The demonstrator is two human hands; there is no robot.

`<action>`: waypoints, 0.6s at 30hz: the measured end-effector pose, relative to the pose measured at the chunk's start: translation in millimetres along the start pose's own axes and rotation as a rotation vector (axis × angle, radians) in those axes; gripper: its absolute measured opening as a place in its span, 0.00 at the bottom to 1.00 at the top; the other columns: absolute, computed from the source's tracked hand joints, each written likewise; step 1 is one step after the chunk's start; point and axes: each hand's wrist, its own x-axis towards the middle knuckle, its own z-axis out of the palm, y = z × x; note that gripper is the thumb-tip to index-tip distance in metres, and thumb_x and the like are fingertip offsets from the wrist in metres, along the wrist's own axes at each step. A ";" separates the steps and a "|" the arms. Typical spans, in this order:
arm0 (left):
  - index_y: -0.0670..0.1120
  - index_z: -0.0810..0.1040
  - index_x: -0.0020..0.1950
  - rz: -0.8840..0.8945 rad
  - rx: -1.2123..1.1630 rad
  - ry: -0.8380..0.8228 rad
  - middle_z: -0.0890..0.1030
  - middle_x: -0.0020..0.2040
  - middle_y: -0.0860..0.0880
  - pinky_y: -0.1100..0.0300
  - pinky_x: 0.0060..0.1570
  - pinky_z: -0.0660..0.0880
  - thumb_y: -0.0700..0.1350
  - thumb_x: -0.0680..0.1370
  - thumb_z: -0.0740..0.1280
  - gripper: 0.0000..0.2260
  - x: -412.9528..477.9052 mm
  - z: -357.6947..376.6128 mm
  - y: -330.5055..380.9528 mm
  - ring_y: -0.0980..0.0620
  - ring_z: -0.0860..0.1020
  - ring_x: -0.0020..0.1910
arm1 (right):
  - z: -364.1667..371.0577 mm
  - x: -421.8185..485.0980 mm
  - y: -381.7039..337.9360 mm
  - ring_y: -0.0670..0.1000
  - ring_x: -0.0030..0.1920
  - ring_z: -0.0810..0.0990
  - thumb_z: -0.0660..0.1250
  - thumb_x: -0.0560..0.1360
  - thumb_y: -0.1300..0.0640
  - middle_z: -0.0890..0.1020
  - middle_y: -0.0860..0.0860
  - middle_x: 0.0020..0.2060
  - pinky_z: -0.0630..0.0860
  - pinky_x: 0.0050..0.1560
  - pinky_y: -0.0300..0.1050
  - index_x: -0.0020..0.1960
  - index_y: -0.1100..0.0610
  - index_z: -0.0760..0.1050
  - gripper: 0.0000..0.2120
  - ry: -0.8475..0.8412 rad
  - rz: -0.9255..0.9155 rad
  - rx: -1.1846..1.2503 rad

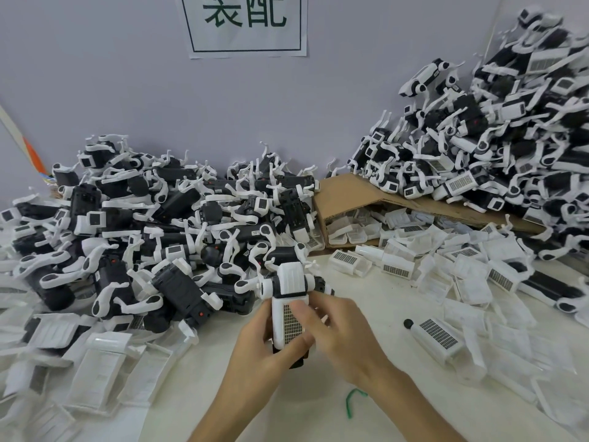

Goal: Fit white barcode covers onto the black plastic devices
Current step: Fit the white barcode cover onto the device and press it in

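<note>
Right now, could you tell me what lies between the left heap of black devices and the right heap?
In the head view, a cardboard box lies on its side there, with loose white covers spilling from its mouth.

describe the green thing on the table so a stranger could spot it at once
Start at the white table, on the bare patch nearest the camera. Between the forearms, just below the right hand, lies a thin green tie bent into a hook. Everything around it is black or white.
</note>
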 end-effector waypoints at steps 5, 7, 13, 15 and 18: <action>0.58 0.81 0.51 -0.030 0.078 -0.074 0.84 0.46 0.45 0.59 0.36 0.79 0.46 0.69 0.75 0.13 -2.9 -6.7 1.4 0.48 0.83 0.40 | -25.8 5.6 -2.5 0.45 0.43 0.79 0.65 0.72 0.36 0.80 0.43 0.40 0.72 0.42 0.34 0.43 0.49 0.75 0.16 0.302 -0.102 0.118; 0.59 0.81 0.52 -0.001 0.139 -0.131 0.84 0.44 0.48 0.59 0.35 0.79 0.46 0.69 0.76 0.14 -4.8 -6.2 3.6 0.46 0.83 0.40 | -35.0 6.7 -5.6 0.47 0.53 0.79 0.66 0.72 0.40 0.81 0.40 0.51 0.75 0.49 0.38 0.56 0.48 0.77 0.17 0.113 -0.136 0.141; 0.64 0.83 0.53 0.044 0.219 -0.066 0.86 0.42 0.51 0.62 0.40 0.77 0.60 0.66 0.74 0.16 -2.3 -13.0 7.3 0.52 0.84 0.39 | -50.0 6.7 -14.6 0.46 0.45 0.81 0.71 0.75 0.53 0.82 0.43 0.48 0.79 0.46 0.45 0.59 0.47 0.80 0.13 -0.188 0.006 0.162; 0.64 0.84 0.49 0.088 0.216 0.029 0.86 0.39 0.48 0.59 0.44 0.76 0.65 0.63 0.70 0.16 0.3 -19.8 8.5 0.52 0.84 0.40 | -58.1 7.0 -20.8 0.46 0.44 0.81 0.71 0.77 0.56 0.82 0.50 0.51 0.80 0.44 0.45 0.63 0.49 0.78 0.15 -0.267 0.105 0.188; 0.53 0.87 0.43 0.137 0.127 0.091 0.84 0.34 0.41 0.52 0.46 0.73 0.58 0.71 0.70 0.11 3.1 -25.7 10.7 0.42 0.81 0.38 | -64.5 0.4 -31.8 0.43 0.43 0.82 0.70 0.79 0.53 0.84 0.45 0.50 0.79 0.44 0.40 0.66 0.44 0.75 0.17 -0.435 0.210 0.184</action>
